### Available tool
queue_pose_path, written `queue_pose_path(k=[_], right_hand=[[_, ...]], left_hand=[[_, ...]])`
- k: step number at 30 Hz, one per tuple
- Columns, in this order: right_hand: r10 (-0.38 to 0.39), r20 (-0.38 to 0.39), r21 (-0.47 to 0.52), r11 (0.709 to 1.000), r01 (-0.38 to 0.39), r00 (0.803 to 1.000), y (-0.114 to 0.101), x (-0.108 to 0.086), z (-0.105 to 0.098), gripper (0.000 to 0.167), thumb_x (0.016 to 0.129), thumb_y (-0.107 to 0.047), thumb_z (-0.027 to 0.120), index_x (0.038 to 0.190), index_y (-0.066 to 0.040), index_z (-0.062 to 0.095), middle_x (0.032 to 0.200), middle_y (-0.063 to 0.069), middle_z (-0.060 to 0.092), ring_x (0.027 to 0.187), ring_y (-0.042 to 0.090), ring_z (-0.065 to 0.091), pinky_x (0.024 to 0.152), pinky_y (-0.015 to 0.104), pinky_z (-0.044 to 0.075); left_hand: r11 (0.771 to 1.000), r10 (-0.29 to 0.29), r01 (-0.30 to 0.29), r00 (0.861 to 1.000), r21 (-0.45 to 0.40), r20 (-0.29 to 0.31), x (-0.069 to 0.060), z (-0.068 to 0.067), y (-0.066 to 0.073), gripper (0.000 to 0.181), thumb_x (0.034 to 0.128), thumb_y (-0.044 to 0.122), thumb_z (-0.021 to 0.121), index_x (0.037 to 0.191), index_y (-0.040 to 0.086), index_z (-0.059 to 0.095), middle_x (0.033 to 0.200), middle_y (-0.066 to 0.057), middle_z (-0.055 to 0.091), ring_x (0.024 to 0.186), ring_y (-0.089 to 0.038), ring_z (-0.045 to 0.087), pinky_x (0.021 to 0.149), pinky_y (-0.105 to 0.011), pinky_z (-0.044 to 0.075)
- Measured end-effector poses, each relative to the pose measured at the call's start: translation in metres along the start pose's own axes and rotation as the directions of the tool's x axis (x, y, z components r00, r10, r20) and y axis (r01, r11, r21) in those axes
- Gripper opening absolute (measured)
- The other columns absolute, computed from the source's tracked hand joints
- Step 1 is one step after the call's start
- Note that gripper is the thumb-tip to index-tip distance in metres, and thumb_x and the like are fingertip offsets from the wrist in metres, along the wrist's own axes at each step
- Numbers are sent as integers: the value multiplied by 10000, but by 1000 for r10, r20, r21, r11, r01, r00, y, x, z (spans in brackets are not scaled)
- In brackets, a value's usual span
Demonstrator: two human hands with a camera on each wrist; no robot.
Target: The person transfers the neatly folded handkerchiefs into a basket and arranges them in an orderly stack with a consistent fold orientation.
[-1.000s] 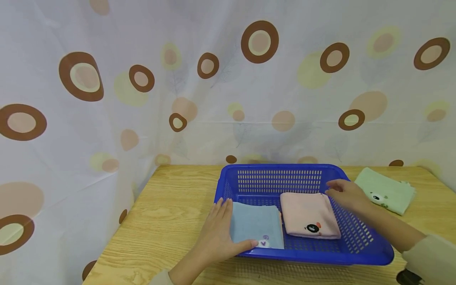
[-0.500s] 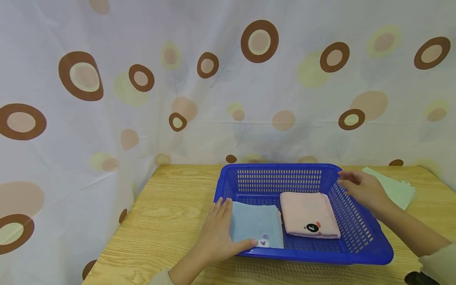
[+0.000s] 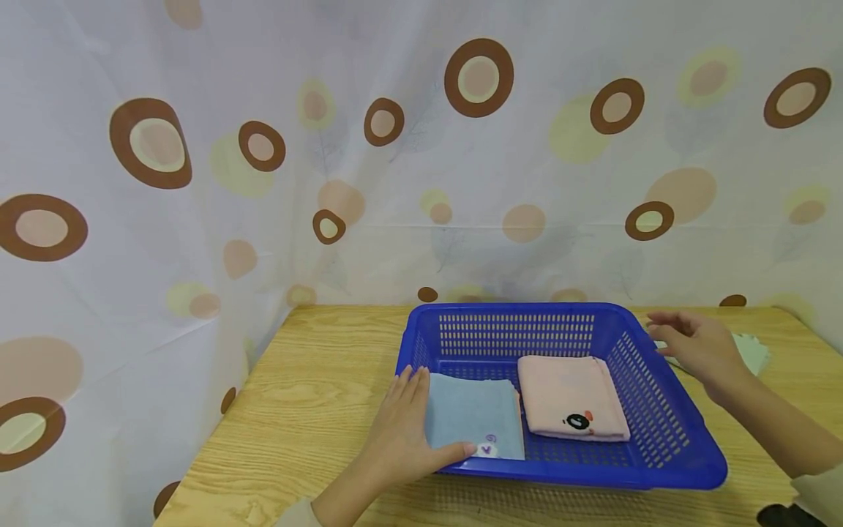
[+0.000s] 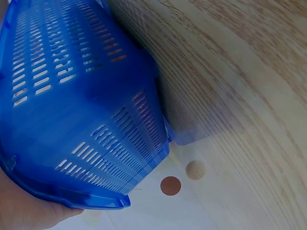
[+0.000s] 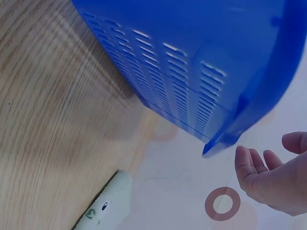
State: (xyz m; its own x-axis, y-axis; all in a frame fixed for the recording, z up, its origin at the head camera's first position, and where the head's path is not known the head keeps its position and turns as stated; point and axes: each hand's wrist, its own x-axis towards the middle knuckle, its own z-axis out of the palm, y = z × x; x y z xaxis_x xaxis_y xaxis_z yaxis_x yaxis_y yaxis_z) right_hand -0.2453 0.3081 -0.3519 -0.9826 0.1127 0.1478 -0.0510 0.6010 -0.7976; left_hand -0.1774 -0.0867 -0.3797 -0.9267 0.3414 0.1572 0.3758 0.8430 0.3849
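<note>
A blue plastic basket (image 3: 514,472) stands on the table. Inside it, a folded light blue towel (image 3: 470,410) lies on the left and a folded pink towel (image 3: 569,391) on the right. My left hand (image 3: 402,439) rests over the basket's front left corner with its fingers extended, the thumb reaching over the towel's front edge. Just beyond the right rim, my right hand (image 3: 701,351) hovers with loosely bent fingers and nothing in them. It partly covers a folded pale green towel (image 3: 751,353); the right wrist view shows an embroidered face on this towel (image 5: 112,203).
The wood-grained table (image 3: 296,388) extends on both sides of the basket. A patterned curtain (image 3: 395,168) with brown rings hangs behind and to the left. A dark object (image 3: 784,516) shows at the lower right edge beside the sleeve.
My right hand has moved rightward from above the basket's right side to over the green towel, hiding more of it. The left hand, basket and towels inside stay in place.
</note>
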Motion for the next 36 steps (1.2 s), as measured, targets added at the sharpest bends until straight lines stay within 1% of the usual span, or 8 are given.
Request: queue_pose_path(k=[1,4,9,15,21,25,29,36], right_hand=[[-21,16,16,1000,21,1000,-5,-4,-3,527,966,-284,459,1289,131,421,928,-57,618,739,-121,522,627,154,532],[-36,6,39,999,36,999,-17,-14,-8,499,967,-233,447,1272,160,411,807,-305,501,712,-185,489,611,117,514],[-51,3,75,996,51,999,-15,-17,-13,485,963,-211,455,1255,172,405,792,-389,459,714,-191,495,607,102,506],[-35,-3,101,994,35,999,-3,-17,-18,244,958,-204,475,1112,-31,548,785,-375,487,707,-176,514,603,110,508],[-18,3,109,994,18,1000,8,-17,-22,82,959,-230,470,1008,-216,536,782,-372,501,707,-169,525,603,124,515],[-9,10,95,995,8,1000,15,-17,-24,272,966,-223,450,1118,-15,538,782,-377,489,707,-170,521,601,133,521],[28,22,68,997,-29,999,21,-19,-24,489,976,-240,422,1239,172,407,765,-384,467,693,-179,510,599,134,520],[74,52,88,993,-78,996,30,-20,-26,487,978,-240,414,1216,186,411,754,-346,488,691,-155,524,610,130,521]], left_hand=[[1000,0,0,1000,-3,2,0,0,0,1114,706,730,557,1453,-28,227,1511,-196,251,1433,-339,131,1161,-487,164],[1000,1,-1,1000,-6,8,1,0,0,1112,711,724,560,1456,-27,217,1514,-196,243,1434,-338,125,1162,-486,161],[1000,8,-8,1000,0,1,1,0,0,1109,715,724,554,1454,-33,219,1513,-199,246,1433,-342,132,1160,-485,171],[1000,16,-16,1000,4,0,1,-1,0,1107,714,728,551,1447,-40,235,1504,-209,262,1427,-350,149,1156,-489,182],[1000,6,-6,1000,-4,1,1,-2,0,1100,717,711,565,1448,-40,232,1505,-208,261,1428,-347,148,1156,-492,178],[1000,5,-5,1000,-10,3,1,-2,1,1099,716,703,574,1448,-40,230,1507,-209,256,1428,-350,146,1155,-499,176],[1000,1,-1,1000,-12,8,1,-2,1,1107,713,714,566,1453,-32,220,1512,-200,246,1431,-346,134,1158,-495,167],[1000,-6,6,1000,-14,7,0,-1,0,1114,704,725,566,1454,-26,227,1513,-193,248,1432,-341,134,1157,-489,175]])
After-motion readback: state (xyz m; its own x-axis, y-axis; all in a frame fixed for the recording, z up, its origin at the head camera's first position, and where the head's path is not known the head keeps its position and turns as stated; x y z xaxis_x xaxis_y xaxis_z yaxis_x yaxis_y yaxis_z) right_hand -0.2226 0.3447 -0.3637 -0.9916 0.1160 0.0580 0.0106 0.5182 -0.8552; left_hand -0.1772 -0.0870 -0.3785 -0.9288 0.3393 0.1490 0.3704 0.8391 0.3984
